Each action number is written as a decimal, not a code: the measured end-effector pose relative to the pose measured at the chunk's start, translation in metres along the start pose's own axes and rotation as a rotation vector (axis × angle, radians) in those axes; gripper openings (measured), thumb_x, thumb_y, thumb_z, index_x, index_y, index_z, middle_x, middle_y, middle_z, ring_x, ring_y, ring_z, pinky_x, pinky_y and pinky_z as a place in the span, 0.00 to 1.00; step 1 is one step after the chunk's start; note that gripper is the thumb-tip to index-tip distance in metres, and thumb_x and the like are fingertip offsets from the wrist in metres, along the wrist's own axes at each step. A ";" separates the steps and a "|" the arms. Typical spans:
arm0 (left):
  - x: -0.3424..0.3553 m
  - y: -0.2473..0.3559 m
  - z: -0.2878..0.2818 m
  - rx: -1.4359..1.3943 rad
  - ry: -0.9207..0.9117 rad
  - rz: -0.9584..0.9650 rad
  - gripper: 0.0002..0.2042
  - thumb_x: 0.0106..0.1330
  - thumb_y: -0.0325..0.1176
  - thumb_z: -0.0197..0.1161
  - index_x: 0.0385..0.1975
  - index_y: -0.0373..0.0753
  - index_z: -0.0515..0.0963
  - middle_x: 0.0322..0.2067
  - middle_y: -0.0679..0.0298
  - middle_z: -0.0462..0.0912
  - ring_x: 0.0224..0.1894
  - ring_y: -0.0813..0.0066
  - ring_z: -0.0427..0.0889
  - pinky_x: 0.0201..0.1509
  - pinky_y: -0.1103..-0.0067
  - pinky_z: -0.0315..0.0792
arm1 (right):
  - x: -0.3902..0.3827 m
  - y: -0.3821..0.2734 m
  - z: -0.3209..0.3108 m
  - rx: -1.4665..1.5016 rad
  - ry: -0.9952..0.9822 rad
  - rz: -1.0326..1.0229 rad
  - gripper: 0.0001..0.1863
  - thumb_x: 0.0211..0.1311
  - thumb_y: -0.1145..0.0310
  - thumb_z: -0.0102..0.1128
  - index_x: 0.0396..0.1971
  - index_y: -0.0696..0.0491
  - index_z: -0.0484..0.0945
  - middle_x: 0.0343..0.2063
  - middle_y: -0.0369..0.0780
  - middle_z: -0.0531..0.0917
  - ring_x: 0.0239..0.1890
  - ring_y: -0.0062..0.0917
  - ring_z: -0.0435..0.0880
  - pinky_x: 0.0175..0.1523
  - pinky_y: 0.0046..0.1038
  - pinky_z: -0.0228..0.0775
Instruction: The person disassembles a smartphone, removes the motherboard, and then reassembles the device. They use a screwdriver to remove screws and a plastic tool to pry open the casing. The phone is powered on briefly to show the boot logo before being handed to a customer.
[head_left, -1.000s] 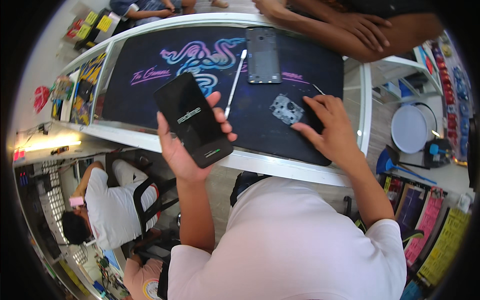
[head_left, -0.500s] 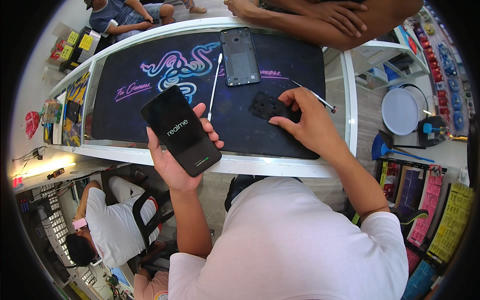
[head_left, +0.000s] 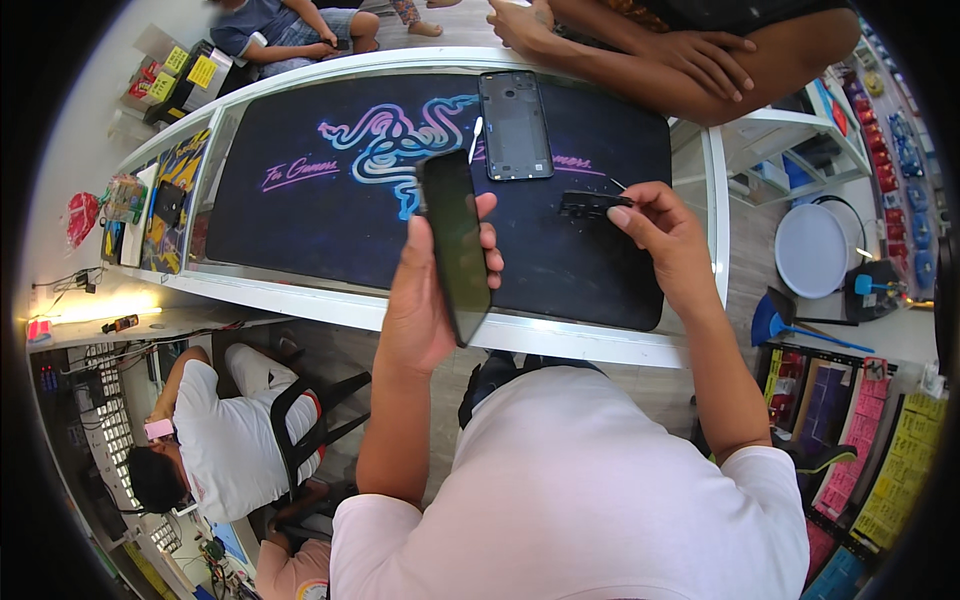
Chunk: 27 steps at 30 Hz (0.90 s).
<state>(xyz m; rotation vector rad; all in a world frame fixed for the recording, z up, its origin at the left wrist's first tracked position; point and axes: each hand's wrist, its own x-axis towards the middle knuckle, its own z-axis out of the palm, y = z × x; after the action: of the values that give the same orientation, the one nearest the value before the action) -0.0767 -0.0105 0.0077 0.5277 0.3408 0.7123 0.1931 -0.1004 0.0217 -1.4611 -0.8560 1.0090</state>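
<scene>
My left hand [head_left: 415, 310] is closed round a dark smartphone [head_left: 460, 255], turned almost edge-on above the mat's front edge. Its screen looks dark greenish from this angle. Between thumb and fingers, my right hand [head_left: 672, 235] pinches a small black plastic inner cover [head_left: 588, 205], tilted so that it shows thin. Tiny specks, perhaps screws, lie near it on the black mat [head_left: 290, 225]. A dark phone back cover [head_left: 516, 130] lies flat toward the far edge. Beside it a white pry tool [head_left: 476, 135] is partly hidden by the phone. A thin screwdriver tip [head_left: 618, 184] shows behind my right hand.
A white-framed glass counter [head_left: 600, 340] carries the mat. Across it a person's folded arms [head_left: 690, 65] rest at the far edge; another person sits behind, far left. At lower left someone in a white shirt [head_left: 240, 430] sits. A round white lid [head_left: 810, 250] stands right.
The phone has turned from screen-up, with a lit logo, to nearly edge-on and dark. My right hand has tilted the inner cover. The whole view has shifted slightly.
</scene>
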 end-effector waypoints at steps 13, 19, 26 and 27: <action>0.002 -0.010 0.018 0.109 0.039 -0.131 0.28 0.77 0.31 0.62 0.73 0.38 0.59 0.59 0.60 0.77 0.61 0.75 0.78 0.69 0.74 0.72 | -0.010 -0.005 -0.005 0.523 -0.101 -0.004 0.11 0.73 0.71 0.65 0.49 0.57 0.78 0.41 0.44 0.88 0.38 0.22 0.87 0.46 0.21 0.79; 0.007 -0.023 0.026 0.237 0.138 -0.037 0.27 0.75 0.33 0.65 0.69 0.36 0.62 0.58 0.58 0.79 0.62 0.72 0.79 0.70 0.71 0.71 | -0.006 -0.003 -0.010 0.309 -0.004 -0.117 0.16 0.72 0.72 0.68 0.54 0.56 0.77 0.40 0.40 0.87 0.42 0.19 0.87 0.48 0.21 0.79; 0.005 -0.026 0.031 0.361 0.188 0.038 0.25 0.76 0.36 0.64 0.67 0.37 0.64 0.57 0.58 0.81 0.59 0.73 0.81 0.67 0.71 0.74 | -0.015 -0.015 0.007 0.274 -0.026 -0.134 0.18 0.71 0.72 0.70 0.57 0.58 0.79 0.42 0.37 0.87 0.44 0.17 0.86 0.49 0.21 0.80; 0.006 -0.027 0.032 0.364 0.171 0.036 0.25 0.76 0.36 0.64 0.67 0.37 0.64 0.57 0.58 0.81 0.59 0.74 0.81 0.67 0.71 0.75 | -0.014 -0.015 0.009 0.294 -0.032 -0.132 0.17 0.71 0.72 0.70 0.56 0.58 0.80 0.41 0.36 0.87 0.44 0.17 0.86 0.49 0.21 0.81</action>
<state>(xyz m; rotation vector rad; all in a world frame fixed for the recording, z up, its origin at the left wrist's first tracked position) -0.0432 -0.0342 0.0184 0.8209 0.6290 0.7355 0.1800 -0.1085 0.0385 -1.1288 -0.7794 1.0133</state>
